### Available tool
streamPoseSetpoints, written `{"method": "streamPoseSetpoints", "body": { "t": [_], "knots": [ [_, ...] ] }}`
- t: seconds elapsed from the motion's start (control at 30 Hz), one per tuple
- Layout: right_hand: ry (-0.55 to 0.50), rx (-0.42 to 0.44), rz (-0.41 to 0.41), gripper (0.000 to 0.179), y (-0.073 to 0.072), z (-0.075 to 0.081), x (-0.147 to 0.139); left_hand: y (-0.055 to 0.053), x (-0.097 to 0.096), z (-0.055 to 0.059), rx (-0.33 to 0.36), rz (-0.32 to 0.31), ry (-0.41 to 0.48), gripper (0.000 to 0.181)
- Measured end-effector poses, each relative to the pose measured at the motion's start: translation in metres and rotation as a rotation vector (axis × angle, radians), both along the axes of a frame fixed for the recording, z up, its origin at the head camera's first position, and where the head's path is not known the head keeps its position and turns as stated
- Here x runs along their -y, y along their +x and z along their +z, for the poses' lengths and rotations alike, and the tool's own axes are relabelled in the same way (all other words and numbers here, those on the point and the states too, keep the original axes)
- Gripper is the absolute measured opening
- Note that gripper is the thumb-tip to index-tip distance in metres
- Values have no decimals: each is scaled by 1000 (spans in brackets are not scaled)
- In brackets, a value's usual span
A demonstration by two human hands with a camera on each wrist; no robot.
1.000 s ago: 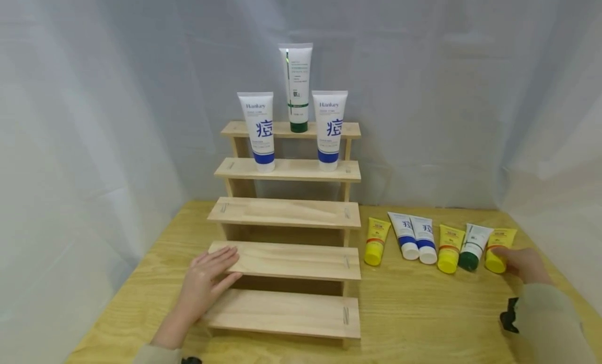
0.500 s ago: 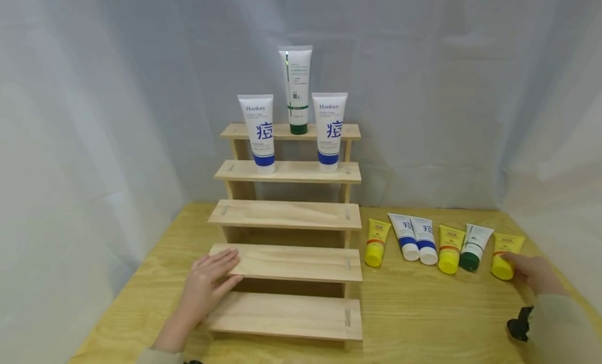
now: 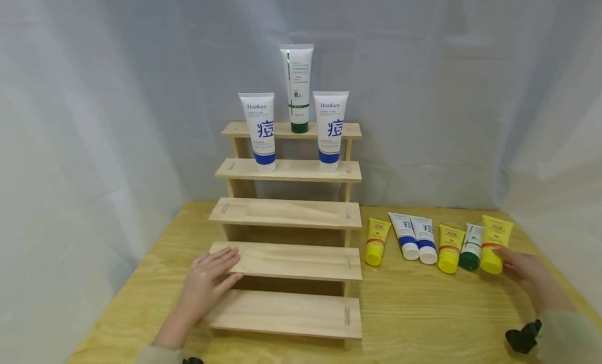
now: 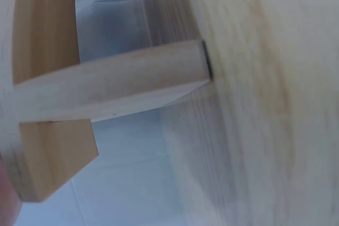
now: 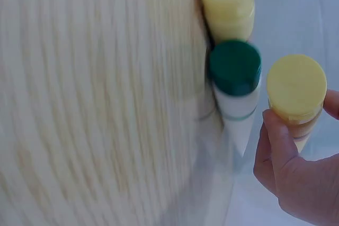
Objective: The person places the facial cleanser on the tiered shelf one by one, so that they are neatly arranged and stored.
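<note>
My right hand grips a yellow squeeze tube near its cap, at the right end of a row of tubes. In the right wrist view, thumb and fingers close round this tube just below its yellow cap, which stands above the table surface. Beside it lies a white tube with a green cap, partly overlapped by the held one. My left hand rests on the left end of the second-lowest step of a wooden stepped rack, fingers stretched over the board.
Two white tubes with blue bands stand on the rack's second step from the top, a green-capped white tube on the top one. More tubes lie right of the rack: a yellow one, two white-and-blue ones, another yellow.
My right hand first draws the rightmost yellow tube right and nearer, then lifts it and brings it back left over the green-capped tube's edge. The left hand stays on the rack.
</note>
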State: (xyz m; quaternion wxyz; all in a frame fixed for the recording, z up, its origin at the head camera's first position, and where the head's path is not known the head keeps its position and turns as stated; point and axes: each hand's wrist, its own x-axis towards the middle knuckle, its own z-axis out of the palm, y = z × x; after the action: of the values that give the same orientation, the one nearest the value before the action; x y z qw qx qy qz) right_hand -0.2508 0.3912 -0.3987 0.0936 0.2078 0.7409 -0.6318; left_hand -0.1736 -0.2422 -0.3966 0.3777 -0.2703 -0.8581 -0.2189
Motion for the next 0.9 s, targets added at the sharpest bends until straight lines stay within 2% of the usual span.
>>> {"method": "streamPoseSetpoints", "body": {
  "t": [0.07,0.17,0.2,0.23,0.27,0.33,0.4,0.57,0.77,0.9],
  "knots": [
    [-128,-47,26,72,4,2,7,0,0,0,2,-2,-1,39],
    [-289,-98,63,22,9,6,21,-1,0,-1,3,-2,2,39],
    [-311,-115,81,16,11,8,26,-1,0,-1,3,-2,2,39],
    [-317,-127,95,18,12,10,31,-1,1,-1,2,-2,3,39],
    [-297,-134,105,28,14,13,37,-1,1,-2,1,-2,3,39],
    [-225,-143,126,59,18,17,50,-2,1,-2,1,-3,3,39],
    [-141,-155,159,82,21,22,62,-2,1,-3,3,-6,5,38],
    [-66,-196,226,81,27,33,91,-3,1,-2,12,-7,1,39],
    [48,-294,302,77,35,43,122,-3,1,-1,15,-1,-7,39],
    [22,-390,350,69,40,49,140,-2,1,-1,11,-3,-4,41]
  ]
}}
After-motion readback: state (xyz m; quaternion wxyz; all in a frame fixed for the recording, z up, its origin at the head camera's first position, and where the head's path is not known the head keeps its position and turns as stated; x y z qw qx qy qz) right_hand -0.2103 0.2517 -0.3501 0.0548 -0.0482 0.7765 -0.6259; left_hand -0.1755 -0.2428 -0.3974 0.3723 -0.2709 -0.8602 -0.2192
